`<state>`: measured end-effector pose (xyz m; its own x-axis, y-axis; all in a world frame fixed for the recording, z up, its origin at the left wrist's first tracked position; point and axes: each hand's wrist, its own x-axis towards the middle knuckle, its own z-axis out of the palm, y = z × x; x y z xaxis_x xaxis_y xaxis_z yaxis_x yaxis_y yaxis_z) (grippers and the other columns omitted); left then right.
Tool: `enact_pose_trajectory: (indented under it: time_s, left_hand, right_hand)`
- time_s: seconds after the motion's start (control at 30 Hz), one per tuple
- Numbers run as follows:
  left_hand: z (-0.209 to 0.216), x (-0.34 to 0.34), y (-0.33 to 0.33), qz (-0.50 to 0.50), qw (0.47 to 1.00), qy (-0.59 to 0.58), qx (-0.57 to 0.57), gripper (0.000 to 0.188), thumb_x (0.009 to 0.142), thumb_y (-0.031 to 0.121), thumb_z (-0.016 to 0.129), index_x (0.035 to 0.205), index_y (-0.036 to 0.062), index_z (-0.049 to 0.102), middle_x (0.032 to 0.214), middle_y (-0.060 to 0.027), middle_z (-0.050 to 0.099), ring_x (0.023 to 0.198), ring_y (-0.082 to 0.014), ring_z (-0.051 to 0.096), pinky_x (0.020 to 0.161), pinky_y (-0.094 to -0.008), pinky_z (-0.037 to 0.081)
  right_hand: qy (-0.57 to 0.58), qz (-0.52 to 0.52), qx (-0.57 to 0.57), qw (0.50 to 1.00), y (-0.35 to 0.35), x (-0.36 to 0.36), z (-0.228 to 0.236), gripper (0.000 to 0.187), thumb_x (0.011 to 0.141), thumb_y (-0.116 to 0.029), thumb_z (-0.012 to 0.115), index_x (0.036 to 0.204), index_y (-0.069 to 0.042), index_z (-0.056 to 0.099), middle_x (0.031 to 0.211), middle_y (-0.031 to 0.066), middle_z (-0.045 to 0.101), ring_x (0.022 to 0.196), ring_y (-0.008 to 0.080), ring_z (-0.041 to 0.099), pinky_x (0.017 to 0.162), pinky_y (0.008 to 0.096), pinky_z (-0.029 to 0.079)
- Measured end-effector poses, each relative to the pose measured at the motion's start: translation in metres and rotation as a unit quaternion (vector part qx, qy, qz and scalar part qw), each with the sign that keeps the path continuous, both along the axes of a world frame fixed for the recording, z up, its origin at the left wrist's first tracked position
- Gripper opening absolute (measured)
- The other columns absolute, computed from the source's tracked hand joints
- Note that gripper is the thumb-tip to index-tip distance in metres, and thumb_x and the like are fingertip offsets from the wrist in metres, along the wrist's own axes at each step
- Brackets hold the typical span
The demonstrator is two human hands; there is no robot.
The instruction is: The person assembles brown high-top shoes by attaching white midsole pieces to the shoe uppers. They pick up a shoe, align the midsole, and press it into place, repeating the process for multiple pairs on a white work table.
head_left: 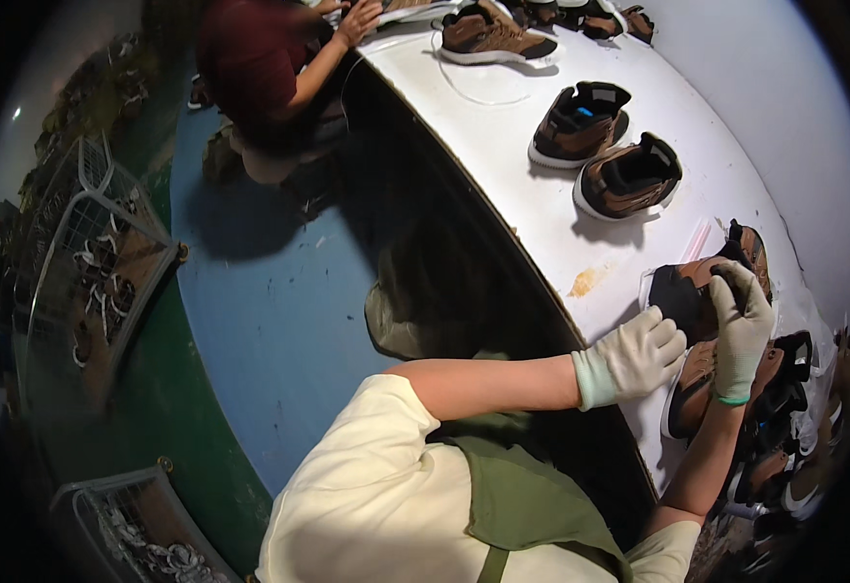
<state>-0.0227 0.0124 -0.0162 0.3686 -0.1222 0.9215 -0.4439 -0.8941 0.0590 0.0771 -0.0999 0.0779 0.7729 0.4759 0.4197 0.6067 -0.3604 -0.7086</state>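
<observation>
A brown and black shoe (680,297) with a pale sole rests at the table's right end, between my gloved hands and the wall. My right hand (744,335) bends over its far side, thumb and fingers closed on the dark upper part. Just in front of the shoe is my left hand (637,358), its fingers curled in; whatever it may hold is hidden. Under and beside my right hand lies another brown shoe (694,384). Behind the handled shoe stands one more brown shoe (751,251).
Two brown shoes (629,179) stand farther along the white table (503,146), with another shoe (498,37) beyond. Several shoes crowd the right edge beside clear plastic (814,316). A co-worker in a dark red top (255,68) sits across. Wire carts (95,282) hold shoes at left.
</observation>
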Motion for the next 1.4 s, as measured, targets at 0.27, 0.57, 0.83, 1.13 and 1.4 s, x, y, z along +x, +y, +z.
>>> enact_pose_trajectory:
  time_s: [0.27,0.57,0.83,1.13,1.4]
  left_hand:
    - [-0.016,0.012,-0.024,0.055,0.996,0.011,-0.067,0.013,0.073,0.017,0.056,0.075,0.0066,0.063,0.076,-0.0053,0.052,0.076,-0.0226,0.051,0.074,-0.0367,0.041]
    - [-0.008,0.008,-0.019,0.094,0.993,-0.014,-0.069,0.014,0.071,0.015,0.056,0.077,0.0035,0.062,0.080,-0.0063,0.052,0.081,-0.0235,0.052,0.076,-0.0365,0.042]
    - [-0.021,0.011,-0.027,0.035,0.999,0.012,-0.034,0.013,0.071,0.015,0.058,0.077,0.0052,0.064,0.080,-0.0058,0.055,0.081,-0.0232,0.054,0.074,-0.0368,0.043]
    - [0.006,-0.004,-0.020,0.056,0.997,-0.033,-0.030,0.032,0.070,0.014,0.058,0.098,0.0003,0.063,0.099,-0.0096,0.059,0.084,-0.0203,0.058,0.066,-0.0303,0.048]
    - [-0.003,0.003,-0.003,0.011,0.993,0.119,-0.005,0.022,0.073,0.013,0.058,0.091,0.0017,0.058,0.081,-0.0074,0.053,0.069,-0.0209,0.055,0.057,-0.0337,0.046]
  right_hand:
    - [-0.044,0.022,0.016,0.999,-0.010,0.013,-0.008,0.018,0.091,-0.002,0.064,0.109,0.004,0.065,0.098,0.0026,0.066,0.087,0.0093,0.060,0.081,0.0236,0.050]
    - [-0.035,0.036,0.019,0.999,-0.004,0.018,-0.002,0.016,0.094,-0.004,0.061,0.106,0.004,0.066,0.093,0.0005,0.066,0.084,0.0072,0.058,0.077,0.0203,0.048]
    - [-0.059,-0.002,0.058,0.997,-0.005,0.015,0.009,0.013,0.093,-0.005,0.062,0.101,0.005,0.066,0.089,0.0009,0.064,0.081,0.0073,0.057,0.075,0.0212,0.048]
    - [-0.072,-0.019,0.043,0.996,-0.012,0.006,0.012,0.015,0.092,-0.006,0.064,0.101,0.006,0.066,0.089,0.0022,0.066,0.082,0.0089,0.058,0.076,0.0232,0.049]
    - [-0.144,-0.034,-0.041,0.988,0.005,-0.016,0.024,0.016,0.088,-0.014,0.065,0.091,0.000,0.072,0.079,0.0097,0.070,0.071,0.0137,0.065,0.067,0.0274,0.051]
